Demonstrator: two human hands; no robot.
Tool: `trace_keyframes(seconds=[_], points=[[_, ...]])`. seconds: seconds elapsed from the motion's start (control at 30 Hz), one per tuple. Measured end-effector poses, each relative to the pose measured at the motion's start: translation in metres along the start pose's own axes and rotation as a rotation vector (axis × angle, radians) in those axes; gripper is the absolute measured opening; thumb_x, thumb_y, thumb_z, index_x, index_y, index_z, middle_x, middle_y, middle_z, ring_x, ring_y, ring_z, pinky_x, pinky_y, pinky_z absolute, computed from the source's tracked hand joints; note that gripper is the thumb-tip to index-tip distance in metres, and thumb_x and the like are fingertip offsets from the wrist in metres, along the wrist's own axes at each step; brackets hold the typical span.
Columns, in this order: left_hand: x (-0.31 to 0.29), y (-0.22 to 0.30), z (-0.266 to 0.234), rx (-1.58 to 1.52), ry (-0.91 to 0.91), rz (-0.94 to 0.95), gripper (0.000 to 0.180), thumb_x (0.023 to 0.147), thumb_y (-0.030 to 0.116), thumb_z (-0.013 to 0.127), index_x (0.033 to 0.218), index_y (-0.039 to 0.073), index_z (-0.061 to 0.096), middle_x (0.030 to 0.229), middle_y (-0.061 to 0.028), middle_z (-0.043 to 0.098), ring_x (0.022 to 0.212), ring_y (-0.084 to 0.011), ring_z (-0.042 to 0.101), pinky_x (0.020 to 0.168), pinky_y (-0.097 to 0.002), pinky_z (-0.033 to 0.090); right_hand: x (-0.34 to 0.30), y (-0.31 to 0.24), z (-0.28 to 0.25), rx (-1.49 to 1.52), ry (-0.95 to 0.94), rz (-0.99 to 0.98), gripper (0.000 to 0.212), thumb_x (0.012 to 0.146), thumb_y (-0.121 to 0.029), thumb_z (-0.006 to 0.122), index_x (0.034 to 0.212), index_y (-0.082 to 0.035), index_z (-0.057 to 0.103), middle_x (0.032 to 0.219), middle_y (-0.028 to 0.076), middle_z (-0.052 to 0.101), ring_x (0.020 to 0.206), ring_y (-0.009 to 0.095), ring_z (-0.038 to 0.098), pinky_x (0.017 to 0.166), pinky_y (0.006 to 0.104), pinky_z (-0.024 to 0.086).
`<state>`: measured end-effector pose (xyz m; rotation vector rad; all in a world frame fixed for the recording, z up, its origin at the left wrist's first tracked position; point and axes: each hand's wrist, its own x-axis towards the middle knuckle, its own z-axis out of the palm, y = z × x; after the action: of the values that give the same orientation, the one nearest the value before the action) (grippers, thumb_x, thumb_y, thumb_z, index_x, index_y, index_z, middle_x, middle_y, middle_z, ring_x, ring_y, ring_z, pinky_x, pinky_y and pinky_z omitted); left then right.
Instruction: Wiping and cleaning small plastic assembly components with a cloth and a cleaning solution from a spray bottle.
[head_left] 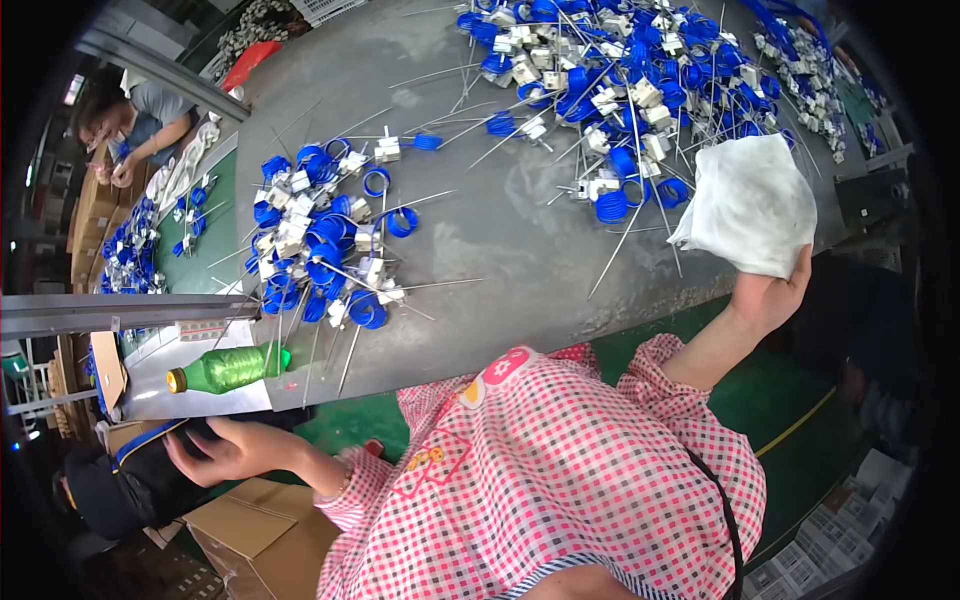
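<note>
My right hand (772,298), at the table's right front, grips a folded white cloth (752,205) by its lower edge. The cloth hides most of the fingers and partly overlaps a large pile of blue coiled parts (640,90) with white blocks and thin metal rods. Below the table's left front edge, my left hand (235,450) is open, its fingers apart and nothing in it. Nearest to it on the table lies a green plastic bottle (228,370) with a yellow cap. A smaller pile of the same blue coiled parts (325,235) sits just beyond the bottle.
Metal posts (130,312) stand at the grey table's (470,230) left side. Below it are a black bag (140,485) and a cardboard box (260,530). Another person (140,120) sits at the far left, near more blue parts (132,250). Thin rods stick out from the piles.
</note>
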<state>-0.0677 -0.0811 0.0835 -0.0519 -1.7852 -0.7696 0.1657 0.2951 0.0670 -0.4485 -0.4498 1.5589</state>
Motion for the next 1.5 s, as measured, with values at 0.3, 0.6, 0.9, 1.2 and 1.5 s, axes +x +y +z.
trace_keyframes(seconds=[0.3, 0.6, 0.9, 1.2, 1.5], points=[[-0.155, 0.173, 0.186, -0.498, -1.196, 1.481, 0.027, 0.071, 0.011, 0.051, 0.098, 0.009, 0.054, 0.102, -0.0068, 0.052, 0.101, -0.0211, 0.047, 0.078, -0.0362, 0.042, 0.005, -0.029, -0.072, 0.088, 0.078, -0.049, 0.044, 0.087, -0.018, 0.035, 0.126, 0.0, 0.029, 0.133, 0.015, 0.028, 0.123, 0.031, 0.024, 0.101, 0.0502, 0.014], [-0.206, 0.176, 0.245, -0.259, -1.077, 1.602, 0.026, 0.07, 0.014, 0.054, 0.096, 0.015, 0.052, 0.092, 0.0011, 0.052, 0.098, -0.015, 0.044, 0.083, -0.038, 0.035, 0.009, -0.04, -0.084, 0.009, 0.106, -0.094, 0.044, 0.087, -0.018, 0.037, 0.127, 0.0, 0.028, 0.133, 0.014, 0.028, 0.123, 0.03, 0.025, 0.101, 0.0493, 0.017], [-0.08, 0.162, 0.151, -0.951, -1.269, 0.341, 0.054, 0.057, -0.014, 0.047, 0.108, 0.006, 0.047, 0.107, -0.0087, 0.05, 0.101, -0.0255, 0.049, 0.082, -0.0355, 0.039, -0.001, 0.022, -0.023, 0.064, -0.097, 0.141, 0.048, 0.086, -0.024, 0.038, 0.127, -0.002, 0.028, 0.131, 0.014, 0.03, 0.122, 0.03, 0.026, 0.098, 0.0497, 0.022], [-0.03, 0.126, 0.156, -1.145, -1.028, -0.499, 0.036, 0.081, 0.0, 0.05, 0.113, -0.003, 0.034, 0.106, -0.0143, 0.052, 0.072, -0.01, 0.053, 0.057, -0.0205, 0.045, -0.035, 0.071, 0.018, -0.008, -0.267, 0.318, 0.048, 0.087, -0.024, 0.036, 0.127, 0.0, 0.027, 0.128, 0.016, 0.035, 0.117, 0.03, 0.035, 0.096, 0.0464, 0.029], [-0.061, 0.118, 0.059, -0.997, -1.306, -0.412, 0.045, 0.075, -0.002, 0.056, 0.117, 0.001, 0.041, 0.101, -0.0101, 0.052, 0.074, -0.0116, 0.053, 0.06, -0.022, 0.045, -0.089, 0.116, 0.051, -0.262, -0.299, 0.328, 0.047, 0.086, -0.023, 0.04, 0.126, -0.001, 0.026, 0.123, 0.015, 0.038, 0.111, 0.029, 0.043, 0.091, 0.0419, 0.037]])
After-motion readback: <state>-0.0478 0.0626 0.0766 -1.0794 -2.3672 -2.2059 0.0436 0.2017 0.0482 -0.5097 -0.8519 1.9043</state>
